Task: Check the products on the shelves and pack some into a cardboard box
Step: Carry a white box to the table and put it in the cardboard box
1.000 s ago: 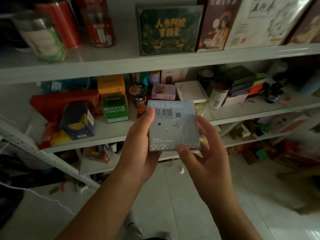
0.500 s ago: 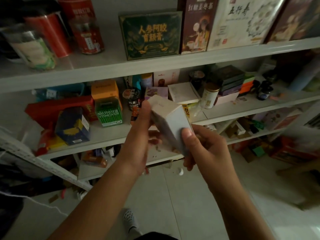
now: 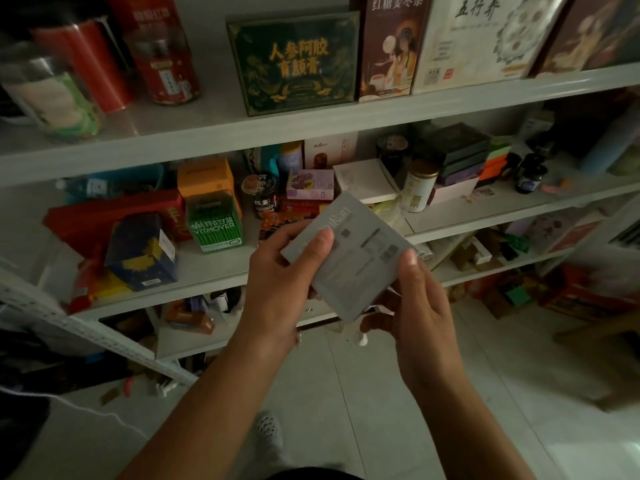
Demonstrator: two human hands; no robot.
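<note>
A flat pale grey product box (image 3: 349,258) is held in front of the middle shelf, tilted, with its printed back side facing me. My left hand (image 3: 280,282) grips its left edge, thumb on top. My right hand (image 3: 412,306) holds its right lower corner, thumb pressed on the face. No cardboard packing box is in view.
White shelves (image 3: 311,123) carry many products: red tins (image 3: 162,64) and a dark green box (image 3: 294,60) on top, a green box (image 3: 214,220), a blue box (image 3: 138,251) and a white canister (image 3: 419,188) on the middle shelf. Light floor tiles (image 3: 381,393) lie below.
The box has been turned over in both hands, from its blue front face, through its edge, to its grey back face. The view shifted slightly.
</note>
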